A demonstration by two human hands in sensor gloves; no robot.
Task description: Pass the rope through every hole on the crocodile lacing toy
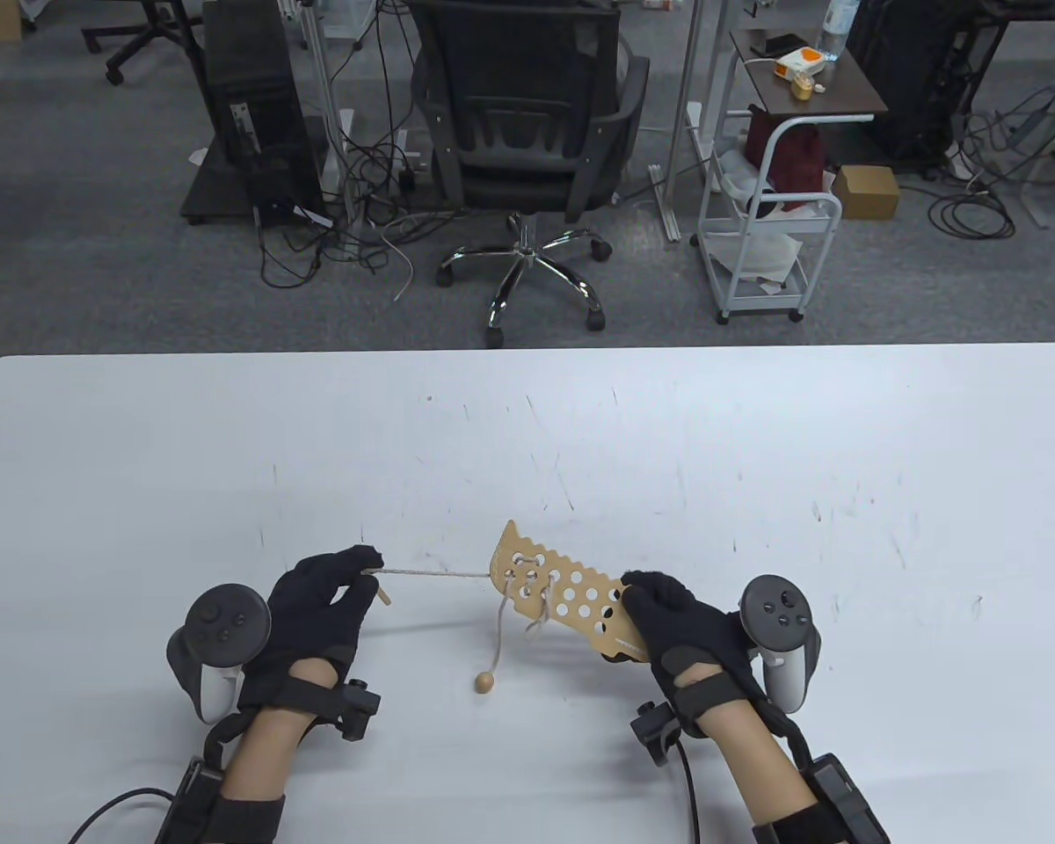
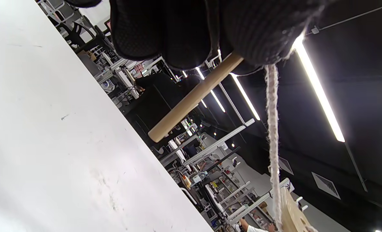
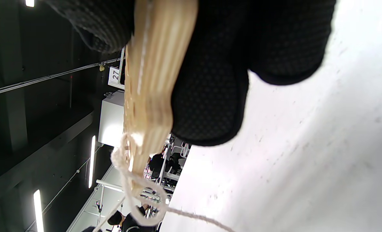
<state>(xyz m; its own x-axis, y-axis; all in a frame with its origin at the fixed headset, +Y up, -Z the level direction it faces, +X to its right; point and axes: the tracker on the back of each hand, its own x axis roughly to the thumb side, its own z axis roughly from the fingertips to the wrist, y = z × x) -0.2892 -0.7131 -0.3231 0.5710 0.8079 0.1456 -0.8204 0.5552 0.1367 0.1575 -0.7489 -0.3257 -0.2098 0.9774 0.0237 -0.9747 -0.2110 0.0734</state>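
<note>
A flat wooden crocodile lacing toy (image 1: 563,593) with several round holes is held above the white table (image 1: 527,422). My right hand (image 1: 681,629) grips its right end; the right wrist view shows the board edge-on (image 3: 152,96) between my fingers (image 3: 210,96). A beige rope (image 1: 435,574) runs taut from the toy's left end to my left hand (image 1: 330,598), which pinches the wooden needle (image 1: 383,594); it also shows in the left wrist view (image 2: 194,96) with the rope (image 2: 272,129). A short rope end with a wooden bead (image 1: 485,681) hangs from the toy down to the table.
The table's far edge (image 1: 527,350) borders a grey floor with an office chair (image 1: 527,132) and a white cart (image 1: 769,237). Nothing else lies on the table.
</note>
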